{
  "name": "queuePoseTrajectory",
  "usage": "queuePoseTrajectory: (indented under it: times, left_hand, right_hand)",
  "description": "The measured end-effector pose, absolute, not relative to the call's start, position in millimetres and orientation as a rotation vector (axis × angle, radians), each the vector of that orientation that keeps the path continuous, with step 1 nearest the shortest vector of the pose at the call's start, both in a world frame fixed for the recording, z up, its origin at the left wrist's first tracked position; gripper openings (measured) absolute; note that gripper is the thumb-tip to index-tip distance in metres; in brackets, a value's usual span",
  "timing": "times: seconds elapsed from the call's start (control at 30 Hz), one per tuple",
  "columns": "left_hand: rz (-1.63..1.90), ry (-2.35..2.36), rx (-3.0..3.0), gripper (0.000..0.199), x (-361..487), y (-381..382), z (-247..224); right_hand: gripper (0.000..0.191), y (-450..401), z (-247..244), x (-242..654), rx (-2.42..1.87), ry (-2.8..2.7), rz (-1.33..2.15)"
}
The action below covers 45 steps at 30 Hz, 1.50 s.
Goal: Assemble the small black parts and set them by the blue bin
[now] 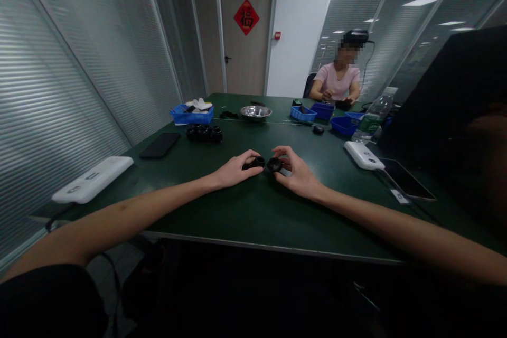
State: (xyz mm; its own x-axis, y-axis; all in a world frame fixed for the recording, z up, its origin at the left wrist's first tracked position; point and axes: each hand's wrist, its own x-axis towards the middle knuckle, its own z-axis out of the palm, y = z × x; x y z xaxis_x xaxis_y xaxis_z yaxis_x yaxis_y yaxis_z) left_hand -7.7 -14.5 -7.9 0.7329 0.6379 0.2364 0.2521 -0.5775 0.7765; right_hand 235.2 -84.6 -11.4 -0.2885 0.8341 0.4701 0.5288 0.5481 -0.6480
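Over the middle of the green table [237,211], my left hand [237,169] is closed around a small black part [259,161] with a round opening. Just to its right, my right hand [295,171] grips a black ring-shaped part [274,165] between thumb and fingers. A narrow gap separates the two parts. Several black round parts [204,133] stand together beyond my left hand. Finer details of the held parts are too dark to make out.
A metal bowl [255,113], a filled blue basket [192,115] and smaller blue bins [344,125] stand farther back. A bottle [374,119] and white power bank [363,155] are at right, a black phone [160,145] at left. A person [336,82] sits across.
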Motion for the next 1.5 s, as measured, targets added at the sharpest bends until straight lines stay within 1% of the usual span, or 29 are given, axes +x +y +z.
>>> queuePoseTrajectory:
  times: [0.07,0.2,0.3,0.43,0.97,1.23,1.5]
  left_hand:
    - [0.608,0.685,2.231,0.048,-8,-14,-8]
    - [0.569,0.843,2.373,0.051,-10,-10,-6]
    - [0.515,0.93,2.411,0.052,-13,-8,-4]
    - [0.499,0.93,2.42,0.052,-16,-7,-5]
    - [0.478,0.924,2.442,0.052,-14,-9,-5]
    - [0.485,0.909,2.462,0.058,-15,-5,-8]
    - [0.513,0.825,2.531,0.055,-15,-4,-6]
  right_hand:
    - [0.057,-84,-11,236,-1.167,-2.037,0.427]
    - [0.055,-81,-12,237,-1.318,-2.115,0.389]
    - [0.054,-79,-15,238,-1.357,-2.128,0.389]
    - [0.055,-80,-15,238,-1.386,-2.135,0.395]
    - [0.053,-79,-17,238,-1.361,-2.146,0.37]
    - [0.041,-82,-11,236,-1.352,-2.19,0.349]
    - [0.04,-80,-12,237,-1.333,-2.204,0.331]
